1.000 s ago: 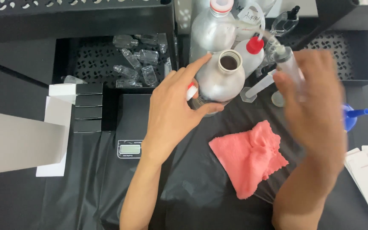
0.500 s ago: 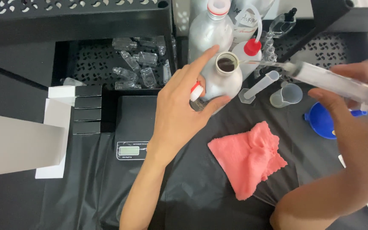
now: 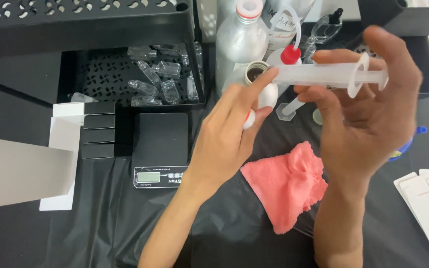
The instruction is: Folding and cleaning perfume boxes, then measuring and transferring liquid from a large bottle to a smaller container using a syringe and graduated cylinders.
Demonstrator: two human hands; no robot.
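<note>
While the left hand [image 3: 224, 144] steadies a small silver metal bottle [image 3: 254, 84] on the worktop [image 3: 100, 233], its fingers closed around the body and the forefinger stretched up to the open neck, the right hand [image 3: 363, 119] holds a clear plastic syringe [image 3: 323, 74] level above it, fingers clamped on the barrel near the flange with the tip pointing toward the bottle mouth. This grip appears to keep the bottle from tipping and the opening exposed, and the sideways hold brings the syringe tip to the rim; whether the tip touches the rim cannot be told. A red-and-white piece, perhaps a cap, shows under the left fingers. Just behind stand a taller silver bottle [image 3: 239, 39] with a red-ringed white neck and a wash bottle with a red nozzle [image 3: 289, 52], near enough to reach. A pink cloth [image 3: 286, 186] lies crumpled in front of the hands, probably for drips. Left of it sits a black kitchen scale [image 3: 159, 149], beside a stack of small black-and-white boxes [image 3: 90, 129]. A black perforated tray [image 3: 95, 84] behind the scale holds small clear glass vials [image 3: 160, 79]. Flat white cartons [image 3: 428, 203] lie at the right edge, and a blue object peeks out behind the right wrist. Black plastic sheeting covers the worktop, wrinkled and glossy; a pale wall shows beyond the racks.
</note>
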